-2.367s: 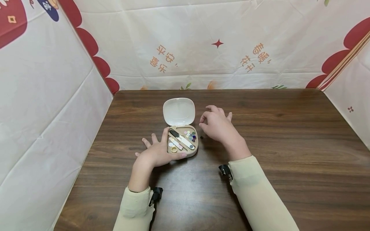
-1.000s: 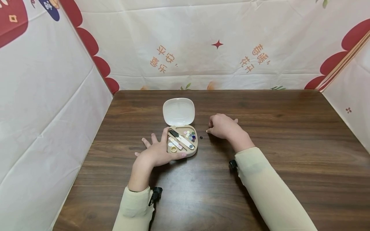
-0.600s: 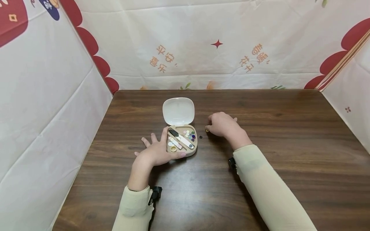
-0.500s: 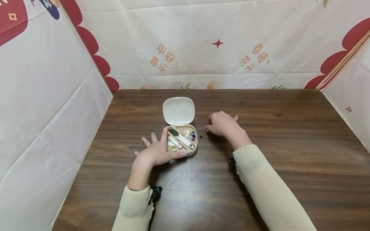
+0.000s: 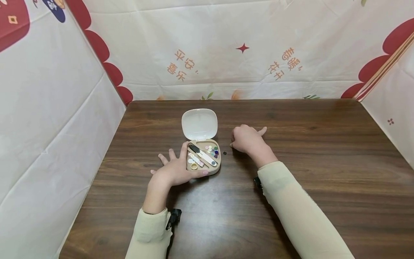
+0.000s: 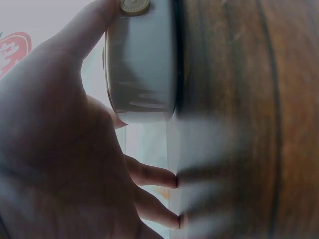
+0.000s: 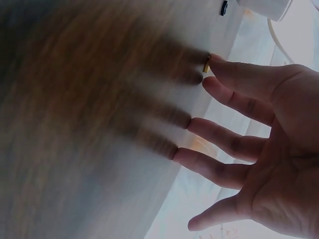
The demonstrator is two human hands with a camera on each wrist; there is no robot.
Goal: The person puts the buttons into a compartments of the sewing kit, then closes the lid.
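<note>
In the head view, my left hand (image 5: 176,169) holds the sewing kit box (image 5: 203,172) at its left and front sides, thumb along the front edge. Its white lid (image 5: 199,124) stands up at the back. Inside lie colourful buttons (image 5: 216,148), a white tool with a black end (image 5: 207,158), a small printed strip (image 5: 196,160) and a gold ring-shaped piece (image 5: 194,166). Right of the box, my right hand (image 5: 248,139) is low over the table. The right wrist view shows its thumb and index fingertip pinching a small yellow button (image 7: 206,64) at the tabletop.
One dark button (image 5: 224,153) lies on the brown wooden table (image 5: 307,151) between the box and my right hand. Printed white cloth walls (image 5: 207,43) stand behind the table and along its left and right sides.
My right hand has moved away from beside the lid, down and slightly right, and its thumb and index finger have come together at the yellow button. My left hand stays on the box.
</note>
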